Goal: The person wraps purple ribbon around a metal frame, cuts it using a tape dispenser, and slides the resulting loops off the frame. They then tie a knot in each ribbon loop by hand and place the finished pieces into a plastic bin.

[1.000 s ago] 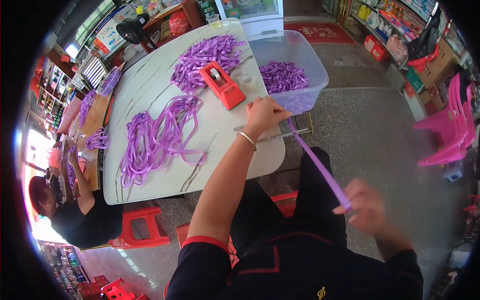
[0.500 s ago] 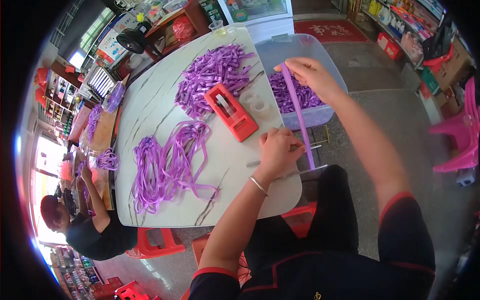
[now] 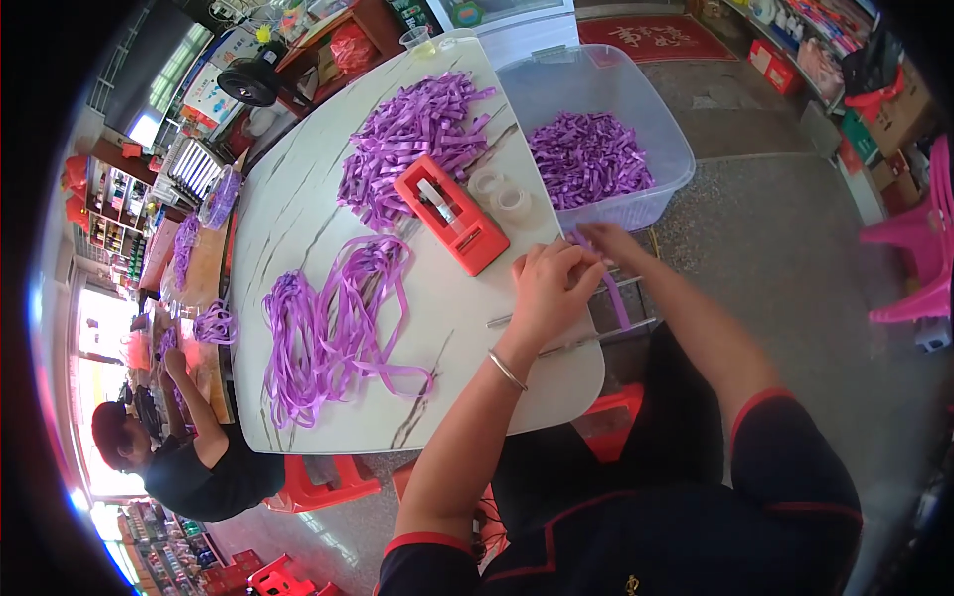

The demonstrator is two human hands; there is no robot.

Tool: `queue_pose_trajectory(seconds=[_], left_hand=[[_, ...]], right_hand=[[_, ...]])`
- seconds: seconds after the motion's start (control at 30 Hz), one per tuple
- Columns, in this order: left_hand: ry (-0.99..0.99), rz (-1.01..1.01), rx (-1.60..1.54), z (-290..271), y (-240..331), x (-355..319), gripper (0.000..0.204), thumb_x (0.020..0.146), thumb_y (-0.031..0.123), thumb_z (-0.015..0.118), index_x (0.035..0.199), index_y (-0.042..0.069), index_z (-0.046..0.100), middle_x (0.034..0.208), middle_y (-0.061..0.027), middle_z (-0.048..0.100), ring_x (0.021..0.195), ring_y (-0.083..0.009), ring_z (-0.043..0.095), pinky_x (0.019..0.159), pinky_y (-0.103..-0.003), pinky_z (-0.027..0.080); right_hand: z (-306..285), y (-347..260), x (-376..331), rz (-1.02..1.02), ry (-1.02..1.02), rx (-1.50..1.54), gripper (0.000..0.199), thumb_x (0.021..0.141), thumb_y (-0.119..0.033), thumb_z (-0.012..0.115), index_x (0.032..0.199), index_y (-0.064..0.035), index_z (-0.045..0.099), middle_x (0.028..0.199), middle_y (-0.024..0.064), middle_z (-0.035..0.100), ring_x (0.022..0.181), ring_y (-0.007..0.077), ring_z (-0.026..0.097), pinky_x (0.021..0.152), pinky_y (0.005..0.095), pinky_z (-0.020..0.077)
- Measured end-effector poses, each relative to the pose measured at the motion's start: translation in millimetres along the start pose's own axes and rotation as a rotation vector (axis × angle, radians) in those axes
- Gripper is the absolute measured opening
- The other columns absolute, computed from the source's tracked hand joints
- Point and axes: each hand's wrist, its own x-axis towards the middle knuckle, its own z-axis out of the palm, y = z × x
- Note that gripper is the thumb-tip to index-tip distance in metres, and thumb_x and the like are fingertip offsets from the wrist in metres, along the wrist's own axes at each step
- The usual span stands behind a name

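A purple ribbon [image 3: 616, 302] hangs at the table's right edge, looped by the thin metal rods [image 3: 636, 329] that stick out there. My left hand [image 3: 550, 290], with a bangle on its wrist, is closed at the ribbon's upper part above the rods; its fingertips partly hide what they pinch. Close beside it, my right hand [image 3: 613, 245] is slightly blurred and pinches the ribbon, a bit of purple showing between the two hands. Left of my hands stands a red tape dispenser [image 3: 452, 216], with clear tape rolls [image 3: 511, 202] next to it.
A heap of short folded purple ribbons [image 3: 417, 134] and bundles of long ribbons [image 3: 333, 328] lie on the marble-patterned table [image 3: 298, 199]. A clear plastic bin [image 3: 666, 149] of purple pieces stands right of it. Another person [image 3: 189, 447] works at the left. Pink stools [image 3: 919, 238] stand far right.
My right hand has come down and in from above the bin, drawing the raised ribbon end to my left hand. The ribbon no longer stretches upward. My left hand has shifted slightly.
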Motion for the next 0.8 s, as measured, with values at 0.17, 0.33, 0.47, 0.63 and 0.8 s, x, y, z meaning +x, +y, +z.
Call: queue_pose_trajectory(seconds=[0.17, 0.33, 0.47, 0.63, 0.8], left_hand=[[-0.036, 0.051, 0.108, -3.1, -6.5, -6.1, 0.013, 0.073, 0.028, 0.066, 0.077, 0.016, 0.071, 0.075, 0.0013, 0.056, 0.082, -0.0198, 0.049, 0.082, -0.037, 0.031], [-0.079, 0.052, 0.145, -0.3, -1.4, -1.1, 0.018, 0.070, 0.033, 0.069, 0.075, 0.016, 0.072, 0.077, 0.0007, 0.056, 0.086, -0.0208, 0.048, 0.083, -0.036, 0.029], [-0.060, 0.057, 0.170, 4.7, -0.1, 0.0, 0.019, 0.069, 0.033, 0.070, 0.075, 0.015, 0.072, 0.076, 0.0004, 0.056, 0.087, -0.0210, 0.048, 0.083, -0.037, 0.029], [-0.075, 0.045, 0.158, 2.9, 0.7, -1.4, 0.020, 0.069, 0.033, 0.070, 0.074, 0.014, 0.071, 0.076, 0.0008, 0.055, 0.087, -0.0212, 0.047, 0.082, -0.037, 0.028], [-0.062, 0.047, 0.170, 3.4, -1.0, -2.7, 0.019, 0.069, 0.033, 0.070, 0.073, 0.015, 0.071, 0.079, 0.0009, 0.055, 0.087, -0.0216, 0.047, 0.083, -0.038, 0.029]], right_hand=[[17.3, 50.6, -98.0, -0.063, -0.056, 0.021, 0.031, 0.088, -0.036, 0.052, 0.095, -0.0090, 0.067, 0.065, -0.0042, 0.049, 0.061, 0.0053, 0.043, 0.054, 0.0218, 0.0336], [22.0, 57.1, -214.5, 0.048, -0.018, 0.025, 0.025, 0.090, -0.026, 0.051, 0.088, -0.0054, 0.065, 0.065, -0.0047, 0.049, 0.063, 0.0053, 0.046, 0.052, 0.0223, 0.0359], [27.1, 45.4, -286.4, -0.085, 0.028, 0.012, 0.023, 0.090, -0.018, 0.051, 0.095, -0.0003, 0.065, 0.069, 0.0003, 0.052, 0.064, 0.0063, 0.049, 0.057, 0.0216, 0.0386], [24.4, -18.7, -333.0, -0.188, 0.056, -0.031, 0.015, 0.086, -0.008, 0.055, 0.094, 0.0008, 0.065, 0.070, 0.0024, 0.053, 0.064, 0.0068, 0.050, 0.057, 0.0220, 0.0397], [16.3, -83.1, -331.5, -0.420, -0.011, -0.198, 0.017, 0.082, -0.001, 0.052, 0.091, -0.0041, 0.066, 0.068, 0.0015, 0.048, 0.059, 0.0101, 0.045, 0.053, 0.0238, 0.0350]])
